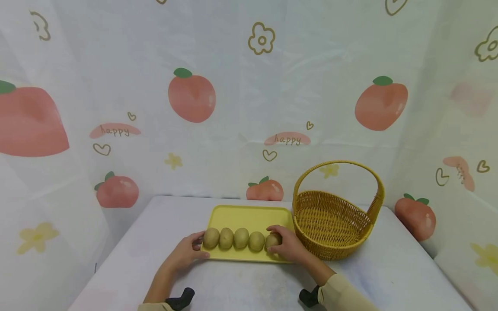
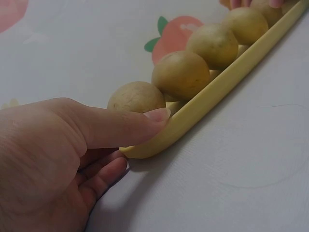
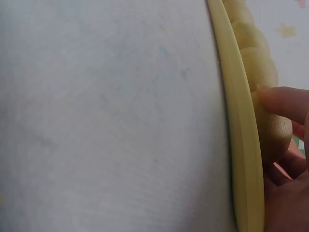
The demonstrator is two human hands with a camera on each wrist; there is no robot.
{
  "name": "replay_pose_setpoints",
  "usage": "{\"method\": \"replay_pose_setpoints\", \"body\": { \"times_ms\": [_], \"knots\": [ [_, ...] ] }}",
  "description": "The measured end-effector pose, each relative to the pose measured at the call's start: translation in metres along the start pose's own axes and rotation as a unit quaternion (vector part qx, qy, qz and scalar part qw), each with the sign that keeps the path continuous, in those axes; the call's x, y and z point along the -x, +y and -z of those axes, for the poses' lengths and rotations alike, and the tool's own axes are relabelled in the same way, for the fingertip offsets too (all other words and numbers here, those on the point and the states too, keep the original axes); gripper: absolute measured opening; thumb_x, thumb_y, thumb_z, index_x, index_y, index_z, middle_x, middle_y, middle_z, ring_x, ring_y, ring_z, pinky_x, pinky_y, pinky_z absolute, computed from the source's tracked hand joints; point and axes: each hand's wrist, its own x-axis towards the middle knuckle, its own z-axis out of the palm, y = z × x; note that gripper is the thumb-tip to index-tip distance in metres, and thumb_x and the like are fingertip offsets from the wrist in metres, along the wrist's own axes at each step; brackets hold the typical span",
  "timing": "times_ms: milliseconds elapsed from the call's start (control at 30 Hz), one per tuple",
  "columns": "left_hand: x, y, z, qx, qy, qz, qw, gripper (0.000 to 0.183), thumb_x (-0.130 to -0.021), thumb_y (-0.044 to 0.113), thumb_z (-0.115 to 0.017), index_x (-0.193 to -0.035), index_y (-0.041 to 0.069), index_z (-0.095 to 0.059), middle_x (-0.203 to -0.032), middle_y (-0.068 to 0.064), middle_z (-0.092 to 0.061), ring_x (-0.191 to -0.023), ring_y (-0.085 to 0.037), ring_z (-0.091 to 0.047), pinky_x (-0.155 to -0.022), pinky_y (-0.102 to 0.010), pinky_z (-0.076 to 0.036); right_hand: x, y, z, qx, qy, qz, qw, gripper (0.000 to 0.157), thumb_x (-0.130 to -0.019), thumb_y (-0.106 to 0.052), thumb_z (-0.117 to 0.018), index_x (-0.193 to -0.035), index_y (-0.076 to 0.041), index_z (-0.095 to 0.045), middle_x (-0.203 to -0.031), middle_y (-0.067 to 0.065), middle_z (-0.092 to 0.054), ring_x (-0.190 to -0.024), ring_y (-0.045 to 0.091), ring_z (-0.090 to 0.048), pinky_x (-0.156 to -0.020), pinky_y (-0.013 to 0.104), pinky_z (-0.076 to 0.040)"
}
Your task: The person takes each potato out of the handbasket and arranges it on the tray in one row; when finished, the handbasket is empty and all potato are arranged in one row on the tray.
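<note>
Several brown, oval kiwis [image 1: 241,238] lie side by side in a row along the near half of a yellow rectangular tray [image 1: 249,215]. At the tray's left end, my left hand [image 1: 183,255] grips the corner; in the left wrist view its thumb [image 2: 140,124] lies over the rim beside the endmost kiwi [image 2: 137,96], with the other fingers low at the outer side. My right hand [image 1: 291,247] holds the rightmost kiwi [image 1: 272,242] between thumb and fingers, within the tray. That kiwi [image 3: 274,133] appears close against its neighbour in the right wrist view.
A woven yellow basket [image 1: 324,250] with a tall arched handle stands right of the tray, close to my right hand. A white cloth covers the table [image 1: 241,285]. Behind it hangs a fruit-patterned curtain [image 1: 233,164].
</note>
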Motion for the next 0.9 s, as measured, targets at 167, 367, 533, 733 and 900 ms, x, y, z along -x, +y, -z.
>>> {"method": "replay_pose_setpoints", "body": {
  "times_ms": [167,367,533,733,900],
  "knots": [
    [0.000,-0.001,0.000,0.001,-0.003,-0.001,1.0000,0.081,-0.071,0.012,-0.086,-0.139,-0.006,-0.047,-0.123,-0.020,-0.061,-0.105,-0.031,-0.061,-0.093,-0.046,-0.050,0.001,0.001,0.000,-0.003,-0.003,0.005,1.000,0.054,-0.079,-0.010,-0.080,-0.127,-0.003,-0.058,-0.118,0.014,-0.063,-0.107,0.029,-0.057,-0.088,0.043,-0.047],
    [-0.001,0.001,0.002,0.000,-0.003,-0.014,0.9999,0.080,-0.071,0.012,-0.086,-0.138,-0.006,-0.047,-0.122,-0.021,-0.061,-0.104,-0.031,-0.062,-0.093,-0.047,-0.049,0.004,-0.003,0.002,-0.014,0.003,0.006,1.000,0.058,-0.079,-0.010,-0.080,-0.130,-0.001,-0.055,-0.122,0.015,-0.060,-0.112,0.031,-0.055,-0.092,0.049,-0.046],
    [-0.001,-0.001,0.004,0.003,-0.008,-0.013,0.9999,0.081,-0.071,0.013,-0.086,-0.139,-0.006,-0.046,-0.124,-0.021,-0.060,-0.105,-0.031,-0.061,-0.093,-0.047,-0.049,0.016,-0.012,0.005,0.000,0.020,0.030,0.999,0.060,-0.079,-0.009,-0.080,-0.131,0.000,-0.053,-0.129,0.017,-0.056,-0.119,0.036,-0.051,-0.094,0.053,-0.047],
    [0.004,-0.001,0.010,0.023,-0.018,-0.014,0.9995,0.084,-0.072,0.011,-0.085,-0.142,-0.008,-0.041,-0.128,-0.026,-0.056,-0.110,-0.036,-0.060,-0.095,-0.047,-0.049,0.052,-0.021,0.022,-0.016,0.025,0.053,0.998,0.056,-0.081,-0.012,-0.078,-0.131,-0.001,-0.054,-0.130,0.017,-0.056,-0.119,0.040,-0.052,-0.091,0.048,-0.051],
    [0.010,-0.001,0.019,0.015,-0.019,-0.001,0.9997,0.090,-0.073,0.015,-0.085,-0.147,-0.002,-0.037,-0.136,-0.026,-0.050,-0.112,-0.038,-0.059,-0.094,-0.050,-0.049,0.090,-0.018,0.046,-0.050,0.023,0.050,0.997,0.048,-0.086,-0.012,-0.074,-0.129,0.002,-0.055,-0.126,0.019,-0.059,-0.113,0.032,-0.058,-0.086,0.041,-0.055]
  ]
}}
